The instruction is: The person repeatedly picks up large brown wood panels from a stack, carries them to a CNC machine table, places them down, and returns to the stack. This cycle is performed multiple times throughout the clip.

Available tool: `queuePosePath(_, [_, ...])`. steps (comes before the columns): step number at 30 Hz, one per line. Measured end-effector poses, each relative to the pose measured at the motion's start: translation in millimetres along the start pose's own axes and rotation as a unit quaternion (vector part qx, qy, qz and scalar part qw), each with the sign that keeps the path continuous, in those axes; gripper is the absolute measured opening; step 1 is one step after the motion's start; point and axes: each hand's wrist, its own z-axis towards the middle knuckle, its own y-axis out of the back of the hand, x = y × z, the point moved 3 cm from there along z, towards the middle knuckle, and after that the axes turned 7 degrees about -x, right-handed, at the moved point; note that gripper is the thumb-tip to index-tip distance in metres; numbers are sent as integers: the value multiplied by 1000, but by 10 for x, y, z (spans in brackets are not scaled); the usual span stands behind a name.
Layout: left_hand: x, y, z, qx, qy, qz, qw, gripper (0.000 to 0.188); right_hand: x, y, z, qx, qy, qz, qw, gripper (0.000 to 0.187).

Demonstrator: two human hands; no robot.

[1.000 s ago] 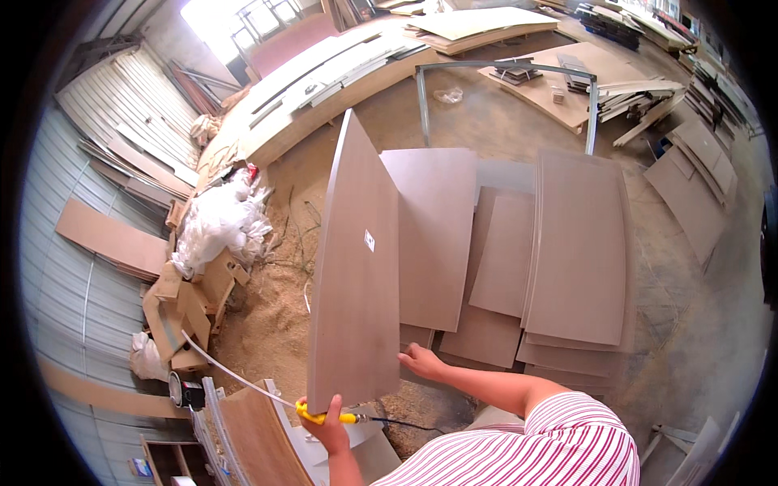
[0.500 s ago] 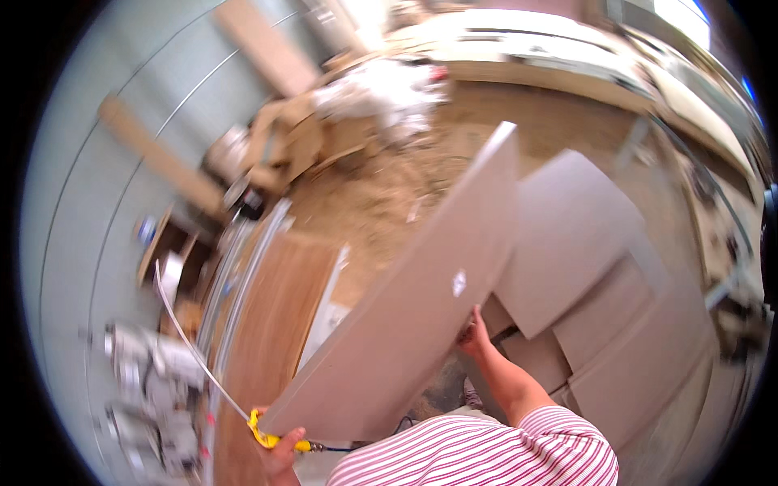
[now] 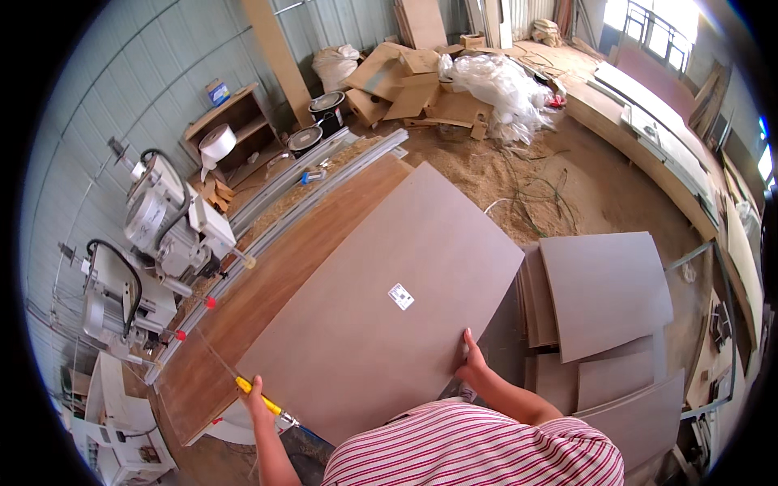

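A large grey-brown panel (image 3: 365, 324) with a small white label slants in front of me, its upper left part over a brown wooden tabletop (image 3: 284, 243). My right hand (image 3: 472, 362) grips the panel's right edge, thumb on the face, the other fingers mostly hidden beneath. At the lower left edge, my left hand (image 3: 258, 402) closes round a yellow air blow gun (image 3: 267, 397). The gun has a long thin nozzle pointing up-left and a blue hose running under the panel. Whether the left fingers also support the panel is hard to make out.
Several similar panels (image 3: 608, 292) lie stacked at my right. Metal machine units with motors (image 3: 154, 227) line the left beside metal rails (image 3: 324, 178). Paint buckets (image 3: 327, 112), cardboard (image 3: 413, 85) and clear plastic wrap (image 3: 506, 93) lie ahead. A hose (image 3: 539, 198) trails over the dusty floor.
The panel has swung from a steep, nearly edge-on tilt to a flatter position, its labelled face now broadly visible. My view has turned left. Both hands keep their grip.
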Motion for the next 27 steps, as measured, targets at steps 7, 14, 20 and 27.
queuePosePath(7, [1218,852,1073,-49,-44,299,952,70,-588,-728,-96,-6,12,-47,999,71])
queuePosePath(14, [1111,628,920,43,-109,306,945,47,-856,-1168,510,2,107,-119,987,46])
queuePosePath(20, [947,915,660,18,-133,321,938,29,-1292,-1952,798,2,106,-149,983,34])
queuePosePath(27, [884,1347,163,-14,-107,312,944,21,-1675,-2465,871,-1,110,-155,982,32])
